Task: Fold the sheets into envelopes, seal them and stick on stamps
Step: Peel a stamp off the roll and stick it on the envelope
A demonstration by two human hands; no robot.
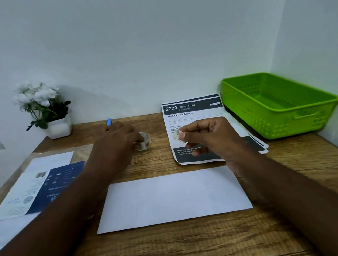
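Note:
A plain white envelope lies flat on the wooden desk in front of me. Beyond it, my left hand holds a small roll of stamps against the desk. My right hand hovers over a stack of printed sheets and pinches a small pale stamp between thumb and forefinger. The sheets carry a dark header reading 2720.
A green plastic basket stands at the back right corner. A potted white flower sits at the back left, a blue pen near the wall. A clear packet with a blue and white printed insert lies at the left.

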